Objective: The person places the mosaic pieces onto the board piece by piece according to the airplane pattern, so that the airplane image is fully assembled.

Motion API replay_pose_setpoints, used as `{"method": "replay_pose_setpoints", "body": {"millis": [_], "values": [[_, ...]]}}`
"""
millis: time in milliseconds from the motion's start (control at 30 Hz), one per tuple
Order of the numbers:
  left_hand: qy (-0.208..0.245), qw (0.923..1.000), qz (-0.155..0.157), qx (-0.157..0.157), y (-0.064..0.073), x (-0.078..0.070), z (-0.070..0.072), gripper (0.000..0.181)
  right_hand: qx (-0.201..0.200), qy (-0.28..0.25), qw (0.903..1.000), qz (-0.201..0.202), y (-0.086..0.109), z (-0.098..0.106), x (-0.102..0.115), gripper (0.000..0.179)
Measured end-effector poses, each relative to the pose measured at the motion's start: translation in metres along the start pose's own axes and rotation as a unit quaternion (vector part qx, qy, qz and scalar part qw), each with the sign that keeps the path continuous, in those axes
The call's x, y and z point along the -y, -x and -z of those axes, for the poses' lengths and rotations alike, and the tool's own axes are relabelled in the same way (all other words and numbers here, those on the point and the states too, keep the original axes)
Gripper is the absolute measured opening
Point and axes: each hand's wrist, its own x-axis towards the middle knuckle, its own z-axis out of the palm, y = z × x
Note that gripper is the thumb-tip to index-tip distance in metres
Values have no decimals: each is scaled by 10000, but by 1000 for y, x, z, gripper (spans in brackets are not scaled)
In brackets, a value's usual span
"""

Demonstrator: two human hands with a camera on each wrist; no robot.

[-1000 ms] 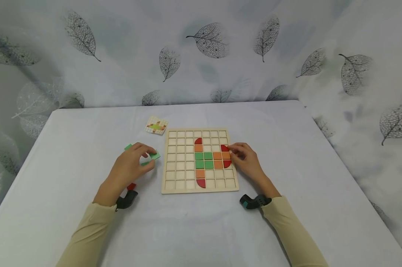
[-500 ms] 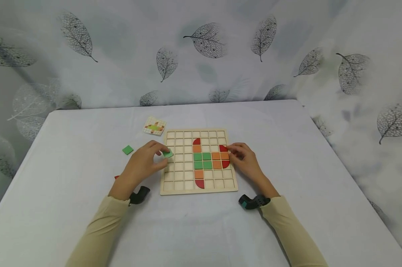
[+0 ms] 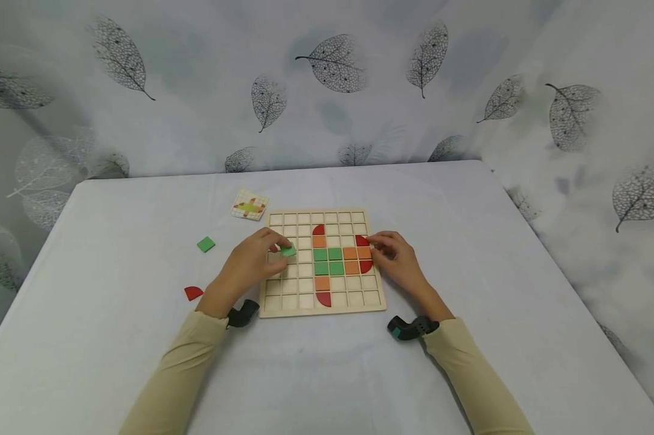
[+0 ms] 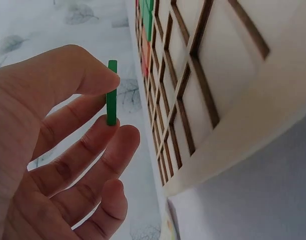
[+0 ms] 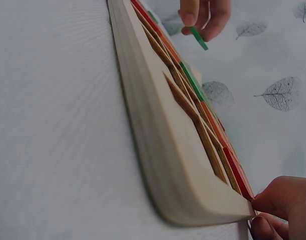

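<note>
My left hand [image 3: 253, 260] pinches a green square tile [image 4: 111, 100] between thumb and fingertips, above the left columns of a wooden grid board [image 3: 306, 300]. The tile stands edge-on in the left wrist view, apart from the board's surface. At the board's right edge, my right hand [image 3: 400, 260] grips the rim with thumb and fingers, right beside a red quarter-circle tile [image 3: 362, 240]. Green square tiles [image 3: 328, 261] fill cells near the middle. Orange squares [image 3: 351, 267] lie to their right, above and below, with red quarter-circles at the outer ends.
On the table left of the board lie a loose green square [image 3: 206, 244] and a red quarter-circle [image 3: 193, 292]. A small pattern card [image 3: 249, 205] sits behind the board's left corner. Leaf-printed cloth [image 3: 337, 63] hangs behind the white table [image 3: 327, 374].
My left hand has carried the green tile rightward from the table to over the board, uncovering the loose green square and red quarter-circle. The right hand stays at the board's edge.
</note>
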Motion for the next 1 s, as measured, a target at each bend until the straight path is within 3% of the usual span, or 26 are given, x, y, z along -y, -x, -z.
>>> {"method": "replay_pose_setpoints", "body": {"millis": [467, 767, 1000], "values": [[-39, 9975, -129, 690, -18, -4, -16, 23, 20, -14, 10000, -19, 0, 0, -1, 27], [-113, 9962, -398, 769, -25, -5, -17, 18, 5, 0, 10000, -29, -2, 1, -2, 27], [-202, 9961, -345, 782, -26, -5, -21, 12, 18, -56, 10000, -24, 0, 0, -4, 26]]}}
